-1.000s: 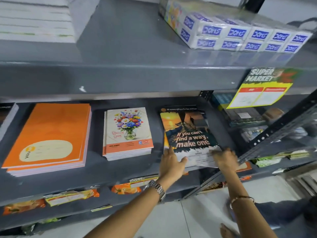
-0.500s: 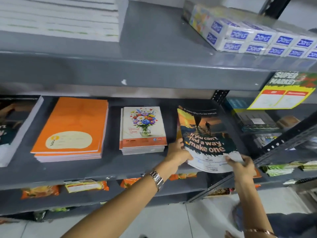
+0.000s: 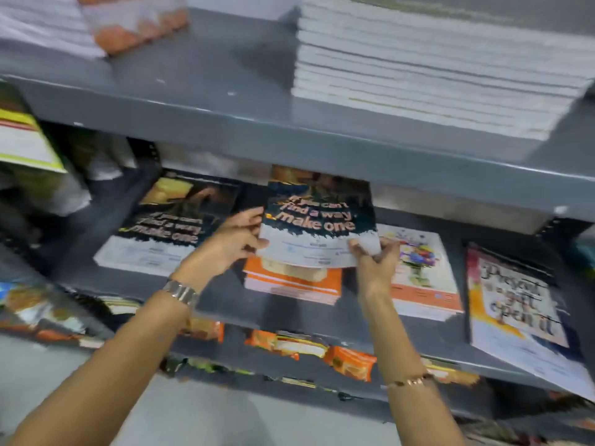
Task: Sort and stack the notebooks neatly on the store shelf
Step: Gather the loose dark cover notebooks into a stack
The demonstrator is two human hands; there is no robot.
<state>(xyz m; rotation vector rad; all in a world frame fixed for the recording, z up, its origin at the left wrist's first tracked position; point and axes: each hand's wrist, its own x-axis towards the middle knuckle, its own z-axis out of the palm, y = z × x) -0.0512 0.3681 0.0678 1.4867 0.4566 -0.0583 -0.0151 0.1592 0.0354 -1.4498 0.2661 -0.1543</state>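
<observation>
Both hands hold a dark "make one" notebook (image 3: 317, 220) lifted above the middle shelf (image 3: 225, 294). My left hand (image 3: 233, 243) grips its left edge and my right hand (image 3: 375, 257) pinches its lower right corner. It hangs over the orange notebook stack (image 3: 293, 286). To its left lies a stack with the same dark "make one" cover (image 3: 164, 230). A flower-cover stack (image 3: 421, 272) lies on the right, partly behind my right hand.
A "open it" notebook (image 3: 518, 310) lies at the far right, overhanging the shelf edge. The upper shelf (image 3: 244, 123) carries a tall white stack (image 3: 434, 69) and another stack (image 3: 48, 27) at left. Snack packets (image 3: 349, 362) line the lower shelf.
The dark notebook has been lifted off the right end of the shelf and carried left, now over the orange stack. The view swung left, so a matching dark stack shows.
</observation>
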